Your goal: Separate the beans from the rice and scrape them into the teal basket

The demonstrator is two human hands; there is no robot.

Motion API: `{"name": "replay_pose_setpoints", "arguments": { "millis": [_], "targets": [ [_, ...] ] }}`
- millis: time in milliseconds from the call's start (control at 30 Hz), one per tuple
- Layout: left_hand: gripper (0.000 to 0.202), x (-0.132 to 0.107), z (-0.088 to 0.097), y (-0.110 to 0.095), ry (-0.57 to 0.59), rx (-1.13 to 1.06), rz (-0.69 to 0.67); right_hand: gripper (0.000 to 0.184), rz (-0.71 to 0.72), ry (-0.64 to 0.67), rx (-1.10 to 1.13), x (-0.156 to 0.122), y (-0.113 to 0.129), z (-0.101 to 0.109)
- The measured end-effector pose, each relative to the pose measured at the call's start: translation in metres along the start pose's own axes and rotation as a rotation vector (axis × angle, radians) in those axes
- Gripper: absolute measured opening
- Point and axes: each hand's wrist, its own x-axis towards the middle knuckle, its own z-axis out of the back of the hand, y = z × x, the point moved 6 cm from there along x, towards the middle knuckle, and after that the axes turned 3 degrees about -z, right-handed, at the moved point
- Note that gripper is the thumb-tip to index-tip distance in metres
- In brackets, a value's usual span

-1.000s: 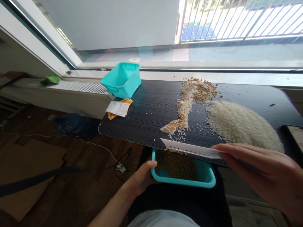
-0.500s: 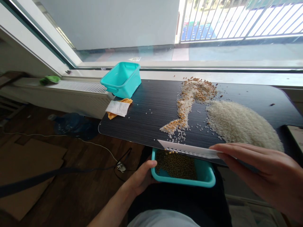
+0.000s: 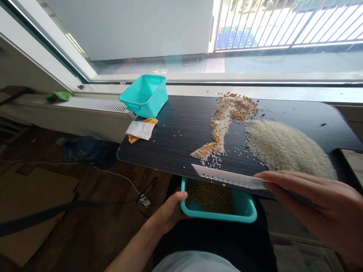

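My left hand is closed on the left end of a turquoise plastic bin, thumb over the rim. The bin sits below the table's front edge, partly filled with small greenish-brown round grains. In my right hand, pinched between thumb and fingers, is a thin white slotted card, tilted along the table edge above the bin. A yellow pea shows just below the card. Beyond the card's tip, a winding strip of mixed rice and yellow peas lies on the table.
A large mound of white rice covers the right side of the dark table. At its right edge lies a phone-like device. A second turquoise bin and a folded white and orange cloth stand at the left, near the window.
The white card has shifted slightly right and its tip is a little higher. Several yellow peas at its lower edge are gone from there; one shows farther right.
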Motion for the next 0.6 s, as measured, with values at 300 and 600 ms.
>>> {"name": "replay_pose_setpoints", "arguments": {
  "millis": [300, 600],
  "targets": [
    [0.053, -0.001, 0.002, 0.001, -0.030, -0.013, 0.011, 0.026, -0.006, -0.021, -0.126, -0.027, -0.017, 0.010],
    [0.045, -0.002, -0.001, -0.001, -0.023, -0.005, 0.011, 0.022, -0.046, -0.074, -0.150, -0.024, -0.007, 0.012]
  ]
}}
